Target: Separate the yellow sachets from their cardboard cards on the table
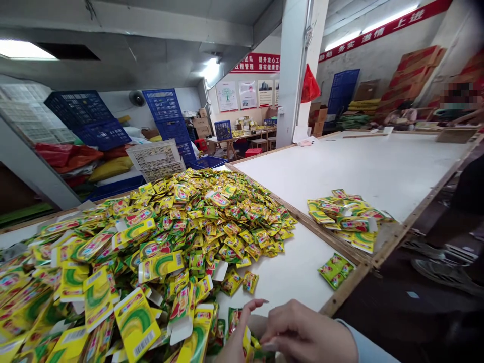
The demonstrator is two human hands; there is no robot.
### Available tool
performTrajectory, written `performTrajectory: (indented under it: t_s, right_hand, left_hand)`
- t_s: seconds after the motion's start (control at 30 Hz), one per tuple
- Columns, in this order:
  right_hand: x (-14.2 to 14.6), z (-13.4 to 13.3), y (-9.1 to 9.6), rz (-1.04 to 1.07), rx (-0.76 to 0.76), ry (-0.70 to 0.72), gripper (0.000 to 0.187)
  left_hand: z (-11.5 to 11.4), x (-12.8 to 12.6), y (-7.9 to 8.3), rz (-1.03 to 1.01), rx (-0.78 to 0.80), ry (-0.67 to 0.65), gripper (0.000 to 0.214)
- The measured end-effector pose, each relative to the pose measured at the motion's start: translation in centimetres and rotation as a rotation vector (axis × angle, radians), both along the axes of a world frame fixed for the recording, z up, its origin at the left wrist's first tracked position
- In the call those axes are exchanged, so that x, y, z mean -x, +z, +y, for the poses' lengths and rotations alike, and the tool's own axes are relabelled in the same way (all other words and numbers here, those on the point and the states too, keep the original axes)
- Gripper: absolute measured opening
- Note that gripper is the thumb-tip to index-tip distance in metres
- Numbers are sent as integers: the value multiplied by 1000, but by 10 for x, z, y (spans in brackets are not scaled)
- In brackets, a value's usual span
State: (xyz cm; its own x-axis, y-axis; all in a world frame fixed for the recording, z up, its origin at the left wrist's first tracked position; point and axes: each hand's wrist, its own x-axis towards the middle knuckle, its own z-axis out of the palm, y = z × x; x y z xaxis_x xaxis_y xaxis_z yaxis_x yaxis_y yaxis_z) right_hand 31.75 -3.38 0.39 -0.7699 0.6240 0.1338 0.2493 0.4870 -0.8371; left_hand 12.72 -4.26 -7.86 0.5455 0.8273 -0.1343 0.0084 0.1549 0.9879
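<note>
Yellow sachets, uncountable: one big pile (151, 242), one small heap (346, 217), two tabletops (291, 272). Grip-wise, left hand (236, 340) and right hand (302, 335) both clench a single sachet (247, 345).

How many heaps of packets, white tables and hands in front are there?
Heaps of packets: 2, big heap, small heap
White tables: 2, near table, far table
Hands in front: 2, left hand, right hand
Total: 6

We see the sachets (159, 237) printed yellow and green with red and white patches. The table (378, 166) is white edged in pale wood, the crates (88, 118) are blue, and the banner (378, 30) is red with white characters.
</note>
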Motion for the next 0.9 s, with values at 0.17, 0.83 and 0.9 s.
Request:
performTrajectory:
  t_s: [0.17, 0.83, 0.9]
  right_hand:
    - [-9, -6, -18, -1, 66, -91, 28]
    - [-7, 115, -75, -439, -272, -750, 20]
    - [28, 108, -97, -402, -191, -670, 28]
  left_hand:
    - [5, -16, -6, 63, -135, -53, 96]
    - [116, 108, 7, 1176, -522, 627, 40]
    - [113, 114, 7, 1138, -501, 621, 40]
